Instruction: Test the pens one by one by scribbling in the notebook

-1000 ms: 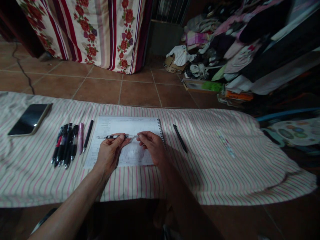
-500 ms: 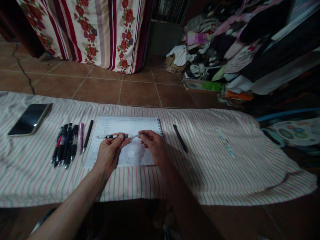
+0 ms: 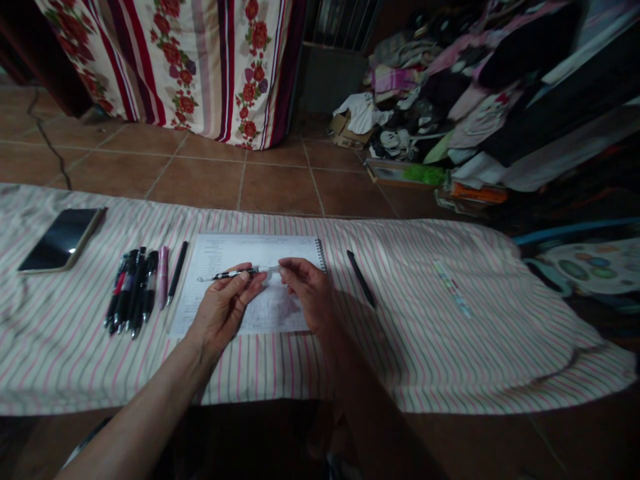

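Observation:
A black pen with silver and clear parts lies level in my left hand, pinched between thumb and fingers above the notebook. My right hand closes its thumb and fingertips on a thin pale piece at the pen's right end. Whether that piece is joined to the pen is too small to tell. Beneath both hands is an open spiral notebook with a printed or written page; the hands cover part of it.
Left of the notebook lie a black pen, a pink pen and a bunch of several dark pens. Farther left is a phone. To the right are a black stick-like pen and a patterned strip on the striped cloth.
The pen has tilted slightly, its left end now lower. My left fingers have loosened and spread a little under it; my right hand stays almost in place.

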{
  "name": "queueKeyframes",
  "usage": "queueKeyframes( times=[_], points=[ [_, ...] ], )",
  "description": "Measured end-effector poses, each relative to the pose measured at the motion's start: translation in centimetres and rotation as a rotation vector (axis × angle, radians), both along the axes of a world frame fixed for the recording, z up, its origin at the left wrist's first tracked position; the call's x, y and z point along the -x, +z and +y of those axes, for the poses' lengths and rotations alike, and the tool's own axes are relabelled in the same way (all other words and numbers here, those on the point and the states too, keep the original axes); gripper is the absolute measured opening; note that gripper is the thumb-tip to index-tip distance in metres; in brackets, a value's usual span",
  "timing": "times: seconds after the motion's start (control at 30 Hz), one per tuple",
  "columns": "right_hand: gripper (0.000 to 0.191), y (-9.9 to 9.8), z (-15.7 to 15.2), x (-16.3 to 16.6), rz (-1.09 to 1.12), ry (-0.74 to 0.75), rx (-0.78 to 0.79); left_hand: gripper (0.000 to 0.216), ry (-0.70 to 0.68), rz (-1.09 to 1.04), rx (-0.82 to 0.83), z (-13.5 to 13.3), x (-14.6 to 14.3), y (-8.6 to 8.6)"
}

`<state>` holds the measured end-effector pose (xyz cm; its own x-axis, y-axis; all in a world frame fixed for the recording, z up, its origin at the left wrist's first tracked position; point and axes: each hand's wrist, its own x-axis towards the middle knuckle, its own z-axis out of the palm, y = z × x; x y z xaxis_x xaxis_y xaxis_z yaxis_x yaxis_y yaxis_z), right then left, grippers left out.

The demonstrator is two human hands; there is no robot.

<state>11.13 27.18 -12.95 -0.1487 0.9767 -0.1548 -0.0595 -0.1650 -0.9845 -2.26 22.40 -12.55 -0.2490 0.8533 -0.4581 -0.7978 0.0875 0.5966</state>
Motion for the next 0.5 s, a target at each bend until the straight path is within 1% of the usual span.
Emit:
queueKeyframes(
  times=[0.17, 0.37, 0.5],
  points=[
    [0.023, -0.56, -0.02, 0.18, -0.010, -0.017, -0.046, 0.019, -0.004, -0.056, 0.004, 0.07, -0.01, 0.21],
    [0.025, -0.81, 0.18, 0.46, -0.035, -0.086, -0.040, 0.023, 0.009, -0.084, 0.028, 0.15, -0.01, 0.24],
    [0.024, -0.71, 0.16, 0.36, -0.033, -0.066, -0.064, 0.024, 0.041, -0.091, 0.044, 0.23, 0.02, 0.46]
  ],
)
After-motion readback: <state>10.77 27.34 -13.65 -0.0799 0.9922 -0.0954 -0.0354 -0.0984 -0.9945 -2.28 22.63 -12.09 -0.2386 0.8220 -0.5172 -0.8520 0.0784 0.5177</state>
